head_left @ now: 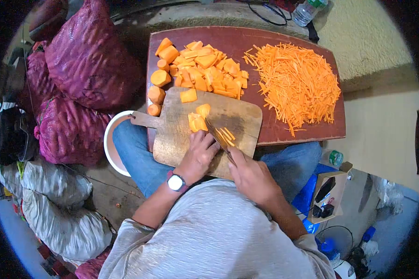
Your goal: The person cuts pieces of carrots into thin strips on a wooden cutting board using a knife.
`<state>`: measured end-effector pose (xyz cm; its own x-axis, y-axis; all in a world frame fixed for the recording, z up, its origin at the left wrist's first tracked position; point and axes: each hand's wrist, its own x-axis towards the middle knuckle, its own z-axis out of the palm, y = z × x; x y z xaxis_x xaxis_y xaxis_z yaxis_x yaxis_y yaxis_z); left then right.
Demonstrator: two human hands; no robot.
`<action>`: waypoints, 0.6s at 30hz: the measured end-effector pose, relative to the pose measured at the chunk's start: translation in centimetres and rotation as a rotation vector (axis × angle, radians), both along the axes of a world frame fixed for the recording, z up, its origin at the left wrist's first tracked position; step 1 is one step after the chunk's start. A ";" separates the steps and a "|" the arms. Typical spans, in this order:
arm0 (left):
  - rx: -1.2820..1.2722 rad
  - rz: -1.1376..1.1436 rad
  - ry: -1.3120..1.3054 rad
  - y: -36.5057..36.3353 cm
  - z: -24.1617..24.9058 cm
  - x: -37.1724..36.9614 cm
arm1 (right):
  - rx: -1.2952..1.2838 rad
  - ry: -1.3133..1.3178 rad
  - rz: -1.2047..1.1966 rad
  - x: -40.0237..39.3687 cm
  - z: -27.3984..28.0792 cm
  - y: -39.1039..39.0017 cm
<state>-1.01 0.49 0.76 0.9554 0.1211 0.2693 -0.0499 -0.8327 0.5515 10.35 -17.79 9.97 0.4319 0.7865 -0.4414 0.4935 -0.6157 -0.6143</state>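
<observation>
My right hand (250, 176) is closed round the handle of a knife (215, 134), whose blade rests beside carrot slices on a wooden cutting board (172, 139). With bent fingers, my left hand (199, 152) presses on a small stack of carrot slices (197, 122) at the blade's left side. To the right of the blade lie a few cut carrot strips (226, 136). A single carrot piece (188, 96) sits near the board's top edge. The board slants toward my lap and overlaps the edge of a red-brown table (260, 37).
Beyond the board are heaped carrot slices (205, 67) and thick carrot chunks (160, 78). A large pile of carrot shreds (302, 88) covers the table's right side. Purple mesh sacks (86, 60) and a white basin (111, 149) stand left. An open cardboard box (333, 193) is right.
</observation>
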 end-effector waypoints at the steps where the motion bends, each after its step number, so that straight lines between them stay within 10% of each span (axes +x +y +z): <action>1: 0.011 -0.011 -0.001 0.1 -0.4 -0.1 | 0.047 -0.001 -0.009 -0.2 0.4 -0.8; 18: -0.006 -0.019 -0.045 0.0 -0.3 -0.4 | 0.090 -0.042 -0.018 -0.8 -0.1 -0.9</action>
